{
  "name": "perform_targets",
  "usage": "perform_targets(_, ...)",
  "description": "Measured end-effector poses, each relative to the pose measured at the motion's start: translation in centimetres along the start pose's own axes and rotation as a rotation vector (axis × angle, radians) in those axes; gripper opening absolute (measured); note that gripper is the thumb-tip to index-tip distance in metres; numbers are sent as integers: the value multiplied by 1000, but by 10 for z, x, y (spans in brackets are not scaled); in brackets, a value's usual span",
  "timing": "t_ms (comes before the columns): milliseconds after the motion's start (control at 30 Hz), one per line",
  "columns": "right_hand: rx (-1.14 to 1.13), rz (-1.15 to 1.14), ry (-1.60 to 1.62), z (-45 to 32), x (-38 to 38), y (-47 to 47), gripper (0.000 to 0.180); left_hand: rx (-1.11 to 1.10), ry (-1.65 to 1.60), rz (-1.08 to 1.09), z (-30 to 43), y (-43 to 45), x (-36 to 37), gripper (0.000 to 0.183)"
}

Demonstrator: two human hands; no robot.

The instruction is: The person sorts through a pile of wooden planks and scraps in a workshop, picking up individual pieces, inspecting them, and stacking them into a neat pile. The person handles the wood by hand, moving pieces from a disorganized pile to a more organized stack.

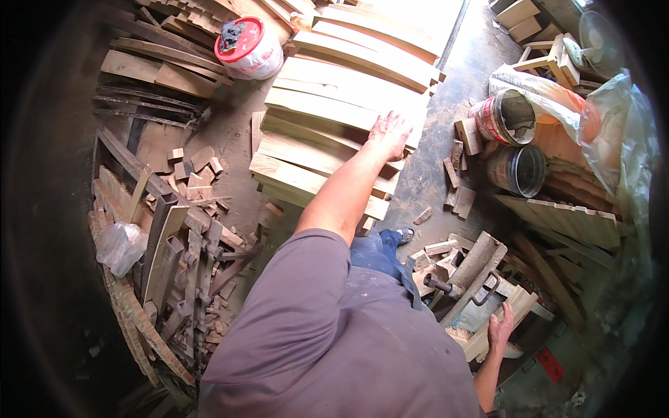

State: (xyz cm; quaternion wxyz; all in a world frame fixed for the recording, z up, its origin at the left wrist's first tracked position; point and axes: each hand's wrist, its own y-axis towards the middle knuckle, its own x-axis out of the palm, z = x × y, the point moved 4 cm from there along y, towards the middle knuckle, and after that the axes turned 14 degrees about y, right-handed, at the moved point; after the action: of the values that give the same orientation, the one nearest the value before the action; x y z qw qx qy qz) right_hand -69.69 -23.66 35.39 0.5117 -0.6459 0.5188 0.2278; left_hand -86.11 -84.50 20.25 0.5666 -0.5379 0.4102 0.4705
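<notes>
My left hand [389,137] reaches forward with its fingers spread. It rests on the right ends of a stack of pale, curved wooden boards [324,125], whose far part is washed out by bright light. At the lower right, my right hand [500,329] is raised with thumb and fingers apart, nothing visible in it. Beside it lie pale wooden pieces [515,308]. Just beyond these is a metal clamp-like frame with a threaded screw [439,283] and a curved handle [487,290]. Whether my right hand touches the wood cannot be told.
A red-lidded bucket [251,49] stands left of the stack. Wood offcuts [201,175] litter the floor at left, near metal frames [162,230]. Two open metal cans [515,170], plastic sheeting [606,125], a fan [596,47] and more boards [569,222] are at right.
</notes>
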Motion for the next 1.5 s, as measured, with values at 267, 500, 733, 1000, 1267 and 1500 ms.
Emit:
perform_targets(267,-5,-95,0,-35,47,-24,58,-220,-352,-62,-36,-20,-11,73)
perform_targets(500,-13,-75,193,-111,83,-14,52,-965,-146,220,-264,-63,62,91)
perform_targets(733,-69,-407,583,-264,175,107,57,-1041,-558,217,-323,-70,48,87)
perform_targets(1000,-40,-630,958,-403,253,238,73,-1036,-308,148,-285,-87,49,94)
perform_targets(1267,240,-271,1330,-368,245,222,40,-1297,-1159,774,-261,-133,44,75)
perform_targets(1500,540,64,1855,-289,211,183,7,-560,-2230,1070,-221,-147,27,47)
